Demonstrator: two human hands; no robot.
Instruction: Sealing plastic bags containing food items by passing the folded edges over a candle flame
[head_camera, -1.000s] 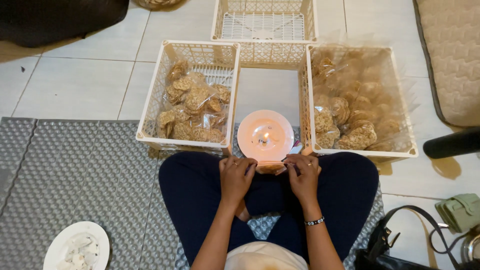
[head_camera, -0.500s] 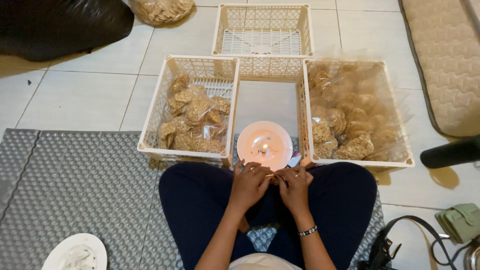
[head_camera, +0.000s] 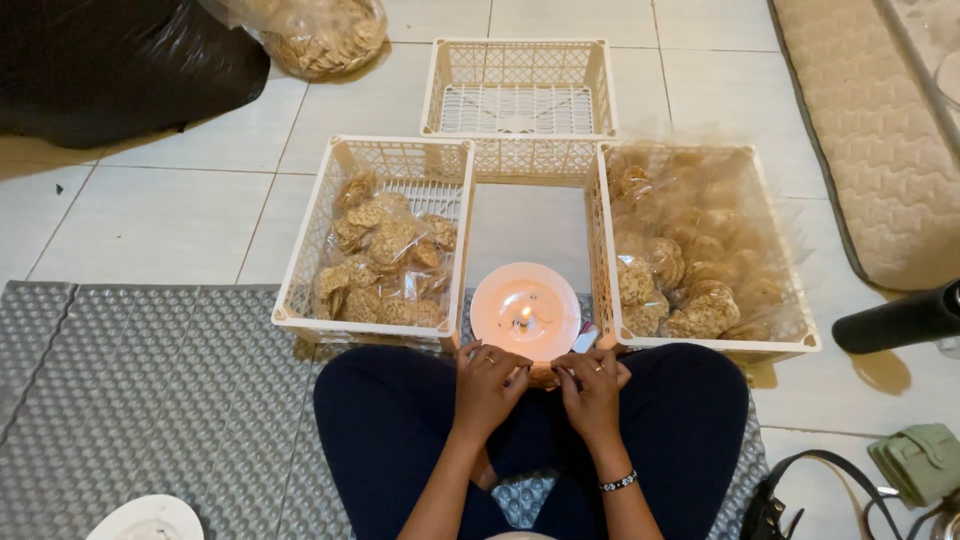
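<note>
Head view: left hand (head_camera: 487, 385) and right hand (head_camera: 592, 387) both pinch a small cracker packet (head_camera: 543, 376) closed-fingered, at six o'clock from the candle plate (head_camera: 525, 312).

Candle plate (head_camera: 525, 312) sits just ahead of both hands — flame lit. Crates (head_camera: 383, 240) and (head_camera: 700, 245) wall either side; bare tile (head_camera: 530, 215) between them stays passable.

A black bag (head_camera: 120, 60) and quilted mat (head_camera: 880, 130) lie on the tiled floor (head_camera: 150, 215) beside an empty crate (head_camera: 518, 95).
</note>
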